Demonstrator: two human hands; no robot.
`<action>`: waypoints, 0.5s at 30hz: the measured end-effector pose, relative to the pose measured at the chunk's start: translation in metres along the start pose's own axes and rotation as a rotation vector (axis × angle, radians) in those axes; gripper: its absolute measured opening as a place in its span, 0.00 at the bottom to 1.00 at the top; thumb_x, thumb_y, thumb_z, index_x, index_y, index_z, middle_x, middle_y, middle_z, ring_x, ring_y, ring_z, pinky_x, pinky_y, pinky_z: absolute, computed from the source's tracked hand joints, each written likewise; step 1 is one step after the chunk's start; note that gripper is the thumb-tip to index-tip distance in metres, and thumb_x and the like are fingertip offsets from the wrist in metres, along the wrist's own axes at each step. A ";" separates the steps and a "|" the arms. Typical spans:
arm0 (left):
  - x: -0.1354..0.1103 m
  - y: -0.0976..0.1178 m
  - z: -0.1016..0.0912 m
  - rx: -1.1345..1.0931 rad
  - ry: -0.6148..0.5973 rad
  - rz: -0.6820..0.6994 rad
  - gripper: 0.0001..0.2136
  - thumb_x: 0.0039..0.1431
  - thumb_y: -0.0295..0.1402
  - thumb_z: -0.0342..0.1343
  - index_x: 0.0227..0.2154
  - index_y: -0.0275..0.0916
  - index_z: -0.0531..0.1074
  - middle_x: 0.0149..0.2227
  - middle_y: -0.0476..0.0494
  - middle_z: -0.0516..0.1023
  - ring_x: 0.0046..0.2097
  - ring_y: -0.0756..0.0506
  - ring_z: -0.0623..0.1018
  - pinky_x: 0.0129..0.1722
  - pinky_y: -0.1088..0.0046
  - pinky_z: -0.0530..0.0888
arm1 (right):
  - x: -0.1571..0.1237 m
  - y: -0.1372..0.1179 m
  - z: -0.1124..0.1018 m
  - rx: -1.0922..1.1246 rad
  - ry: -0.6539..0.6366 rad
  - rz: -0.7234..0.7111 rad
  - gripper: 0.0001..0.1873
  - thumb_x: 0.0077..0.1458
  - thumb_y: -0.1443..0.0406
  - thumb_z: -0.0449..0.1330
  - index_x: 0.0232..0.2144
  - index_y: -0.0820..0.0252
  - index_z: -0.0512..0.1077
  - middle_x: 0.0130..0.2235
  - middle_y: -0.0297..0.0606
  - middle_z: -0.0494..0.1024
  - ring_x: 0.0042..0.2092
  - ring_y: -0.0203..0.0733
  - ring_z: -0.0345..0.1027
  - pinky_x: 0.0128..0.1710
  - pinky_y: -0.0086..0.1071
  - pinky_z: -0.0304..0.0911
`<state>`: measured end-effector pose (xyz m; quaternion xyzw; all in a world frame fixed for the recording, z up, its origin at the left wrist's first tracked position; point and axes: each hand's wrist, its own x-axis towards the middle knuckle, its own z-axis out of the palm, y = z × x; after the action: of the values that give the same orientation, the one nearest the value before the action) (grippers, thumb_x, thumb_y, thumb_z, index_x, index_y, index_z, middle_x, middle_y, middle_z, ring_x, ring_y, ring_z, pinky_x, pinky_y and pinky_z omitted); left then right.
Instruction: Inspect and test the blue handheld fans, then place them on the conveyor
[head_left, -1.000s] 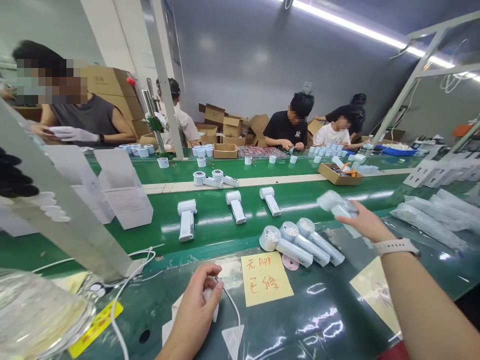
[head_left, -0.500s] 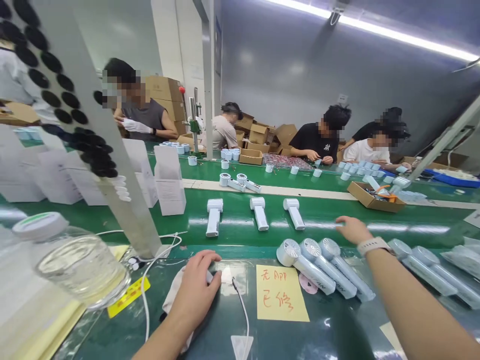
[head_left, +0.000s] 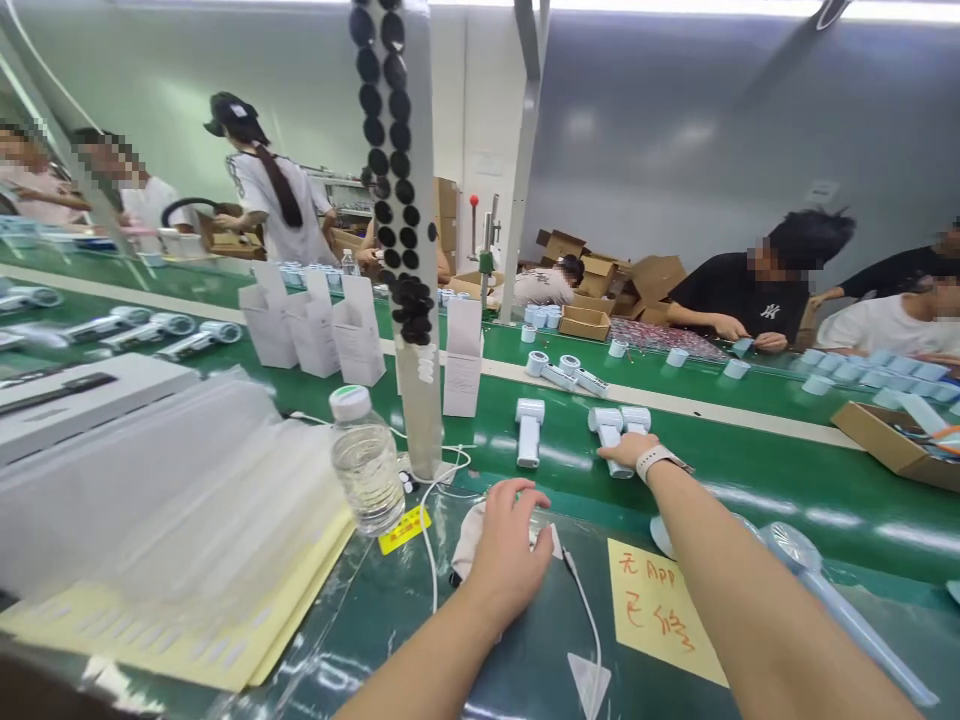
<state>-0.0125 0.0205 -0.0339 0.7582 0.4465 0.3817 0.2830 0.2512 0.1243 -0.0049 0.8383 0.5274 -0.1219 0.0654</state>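
My right hand [head_left: 631, 452] reaches onto the green belt, over a pair of pale blue handheld fans standing close together. It covers the handle of the right fan [head_left: 636, 418], and its fingers extend across the handle of the left fan [head_left: 604, 425]. Another handheld fan [head_left: 529, 432] lies further left on the belt. My left hand [head_left: 517, 535] is over the near tabletop with fingers apart and curved, holding nothing that shows. A pale cloth [head_left: 469, 540] lies partly beneath it, close to a white cable [head_left: 581, 590].
A water bottle [head_left: 367, 465] stands left of the metal post [head_left: 424, 420]. Plastic bags [head_left: 217, 490] cover yellow sheets at left. White boxes [head_left: 360, 340] stand on the belt. A handwritten yellow note [head_left: 667, 610] and sleeved fans [head_left: 847, 590] lie at right. Co-workers [head_left: 765, 280] sit opposite.
The view has turned left. My right hand has moved left onto the belt fans, and the rightmost of the three now stands close beside the middle one. My left hand stays near the cloth.
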 end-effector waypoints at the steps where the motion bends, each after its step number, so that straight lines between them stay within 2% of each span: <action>1: -0.001 0.001 -0.001 -0.023 0.005 -0.012 0.13 0.49 0.22 0.53 0.37 0.42 0.74 0.50 0.37 0.72 0.57 0.35 0.68 0.60 0.44 0.65 | -0.007 -0.001 -0.004 0.037 -0.008 -0.006 0.19 0.64 0.60 0.60 0.54 0.61 0.70 0.54 0.44 0.74 0.50 0.47 0.73 0.48 0.47 0.71; 3: -0.001 0.003 -0.002 -0.081 0.024 -0.034 0.14 0.48 0.21 0.54 0.37 0.42 0.74 0.53 0.37 0.70 0.60 0.33 0.65 0.62 0.43 0.61 | -0.024 0.002 -0.015 0.129 -0.022 -0.037 0.18 0.64 0.59 0.60 0.53 0.61 0.70 0.52 0.43 0.75 0.48 0.46 0.73 0.46 0.45 0.72; 5: -0.001 0.004 -0.003 -0.179 0.042 -0.073 0.14 0.47 0.22 0.56 0.37 0.42 0.74 0.56 0.36 0.69 0.63 0.32 0.62 0.65 0.43 0.56 | -0.046 0.005 -0.027 0.231 -0.012 -0.096 0.16 0.66 0.58 0.56 0.49 0.63 0.72 0.49 0.44 0.77 0.44 0.44 0.74 0.43 0.42 0.73; 8: -0.001 0.005 -0.002 -0.513 -0.038 -0.187 0.14 0.52 0.28 0.59 0.42 0.43 0.74 0.58 0.35 0.69 0.64 0.34 0.64 0.65 0.46 0.55 | -0.091 0.005 -0.032 0.361 0.037 -0.222 0.22 0.68 0.54 0.48 0.43 0.64 0.74 0.43 0.45 0.79 0.42 0.46 0.75 0.41 0.39 0.72; 10: -0.001 0.009 0.000 -0.862 -0.182 -0.229 0.20 0.53 0.36 0.63 0.49 0.43 0.71 0.59 0.33 0.70 0.63 0.34 0.66 0.64 0.48 0.58 | -0.127 -0.002 -0.022 0.410 0.086 -0.306 0.20 0.63 0.53 0.52 0.43 0.61 0.75 0.45 0.45 0.79 0.45 0.50 0.74 0.45 0.41 0.70; 12: -0.003 0.013 0.000 -1.176 -0.288 -0.218 0.29 0.48 0.45 0.68 0.53 0.42 0.70 0.58 0.33 0.71 0.62 0.34 0.68 0.63 0.52 0.61 | -0.163 -0.014 -0.003 0.442 0.154 -0.390 0.20 0.56 0.53 0.60 0.45 0.58 0.77 0.53 0.47 0.75 0.52 0.55 0.71 0.52 0.45 0.66; 13: -0.005 0.016 0.001 -1.286 -0.309 -0.221 0.32 0.46 0.48 0.69 0.53 0.42 0.71 0.57 0.34 0.73 0.61 0.34 0.70 0.62 0.53 0.62 | -0.178 -0.021 0.009 0.467 0.219 -0.453 0.21 0.52 0.53 0.63 0.45 0.57 0.78 0.58 0.49 0.71 0.56 0.59 0.67 0.56 0.48 0.63; 15: -0.009 0.019 0.000 -1.406 -0.300 -0.296 0.31 0.43 0.51 0.70 0.48 0.40 0.74 0.51 0.35 0.78 0.57 0.34 0.74 0.60 0.56 0.64 | -0.202 -0.034 0.031 0.503 0.299 -0.515 0.25 0.48 0.55 0.66 0.49 0.58 0.78 0.64 0.52 0.63 0.61 0.65 0.61 0.60 0.54 0.57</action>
<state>-0.0060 0.0043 -0.0221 0.3736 0.1504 0.4277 0.8093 0.1330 -0.0433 0.0214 0.6766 0.6780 -0.1364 -0.2527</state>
